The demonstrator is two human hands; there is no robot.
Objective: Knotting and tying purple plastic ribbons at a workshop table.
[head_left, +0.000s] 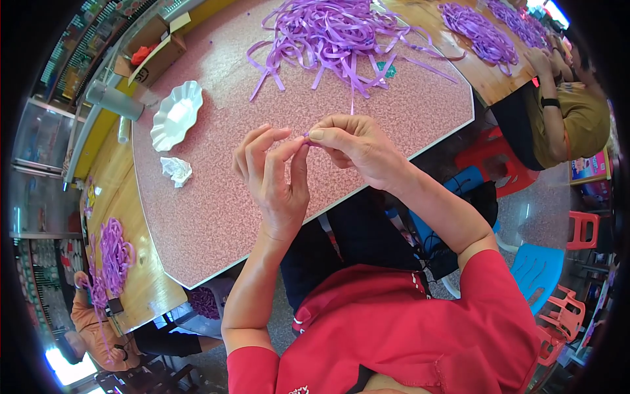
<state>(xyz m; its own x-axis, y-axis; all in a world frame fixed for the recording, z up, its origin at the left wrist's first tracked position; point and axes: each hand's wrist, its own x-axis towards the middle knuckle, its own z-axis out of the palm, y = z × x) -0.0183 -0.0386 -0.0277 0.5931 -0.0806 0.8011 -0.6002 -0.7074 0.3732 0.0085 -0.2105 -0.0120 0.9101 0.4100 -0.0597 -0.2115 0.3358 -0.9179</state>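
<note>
Above the near part of the pink speckled table, my two hands meet at the fingertips. Thumb and index finger of my left hand pinch a small bit of purple ribbon, its other fingers loosely bent. My right hand grips the same purple ribbon between thumb and curled fingers. Only a sliver of it shows between the tips. From behind my right hand a thin strand runs up toward a large tangled heap of purple ribbons at the table's far side.
A white scalloped dish and crumpled tissue lie at left, near a grey cylinder and an open carton. People with more purple ribbons sit at left and far right. Red stools and a blue chair stand at right.
</note>
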